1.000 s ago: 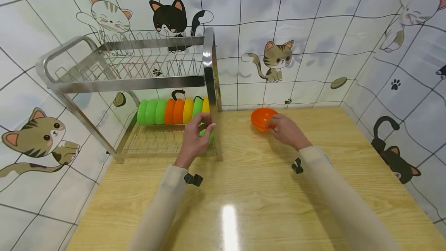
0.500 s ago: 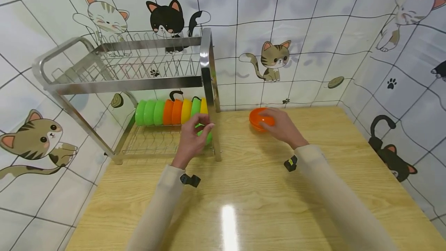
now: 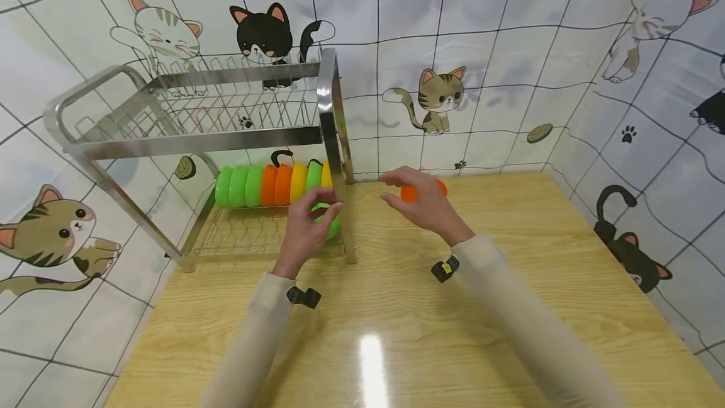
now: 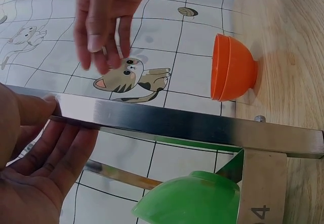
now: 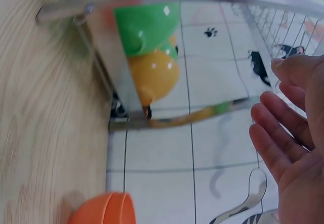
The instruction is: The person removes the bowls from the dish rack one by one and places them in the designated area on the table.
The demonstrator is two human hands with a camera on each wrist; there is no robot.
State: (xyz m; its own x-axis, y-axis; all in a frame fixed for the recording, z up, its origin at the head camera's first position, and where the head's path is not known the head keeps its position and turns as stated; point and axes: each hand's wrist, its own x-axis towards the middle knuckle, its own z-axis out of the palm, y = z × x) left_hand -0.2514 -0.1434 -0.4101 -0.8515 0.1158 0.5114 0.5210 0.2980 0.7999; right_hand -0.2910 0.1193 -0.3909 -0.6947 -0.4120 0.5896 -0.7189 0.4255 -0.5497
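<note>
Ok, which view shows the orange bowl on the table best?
The left wrist view: the orange bowl shows whole, upside down on the table, untouched. In the head view the right hand covers most of it. The right wrist view catches only its cropped edge.

Head view: the right hand [image 3: 421, 201] covers most of the orange bowl [image 3: 409, 193]; only slivers show at either side. The left hand [image 3: 306, 226] hides much of the green bowl [image 3: 330, 226], so whether the fingers grip it or only touch it cannot be told. Left wrist view: green bowl cut off by the bottom edge, and partly behind the rack post [image 4: 260, 186]. Right wrist view: rack and bowls motion-blurred; orange bowl cut by the bottom edge; right hand cut by the right edge.
</note>
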